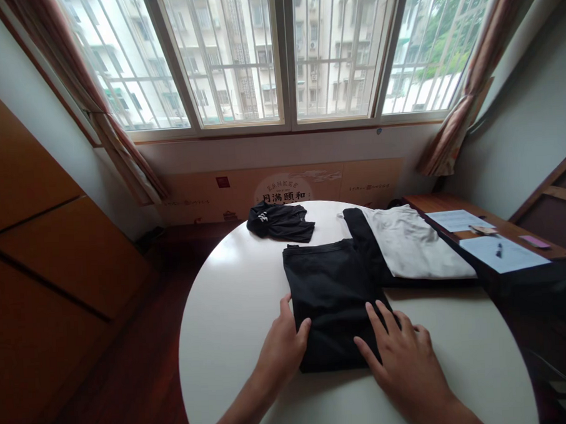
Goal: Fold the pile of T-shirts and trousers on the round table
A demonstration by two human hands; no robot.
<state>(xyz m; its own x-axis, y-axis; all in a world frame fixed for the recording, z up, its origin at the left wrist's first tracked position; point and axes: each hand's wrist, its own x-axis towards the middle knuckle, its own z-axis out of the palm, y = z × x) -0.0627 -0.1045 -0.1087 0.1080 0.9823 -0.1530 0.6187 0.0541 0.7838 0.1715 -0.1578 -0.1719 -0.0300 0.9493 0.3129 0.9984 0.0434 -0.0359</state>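
Note:
A folded black garment (330, 278), flat and roughly rectangular, lies on the white round table (231, 314) in front of me. My left hand (283, 337) is at its left edge, thumb resting on the cloth and index finger stretched along the side; the other fingers are mostly hidden. Spread fingers of my right hand (394, 341) rest on the garment's lower right part. To the right, a folded white garment (409, 244) lies on top of a black one (366, 252), which meets the front garment's upper right corner.
Near the table's far edge lies a crumpled small black garment (283, 222) with a white print. A wooden desk (437, 202) on the right bears papers (503, 252) and a pink item (535, 242). A printed cardboard panel (188, 185) stands below the window.

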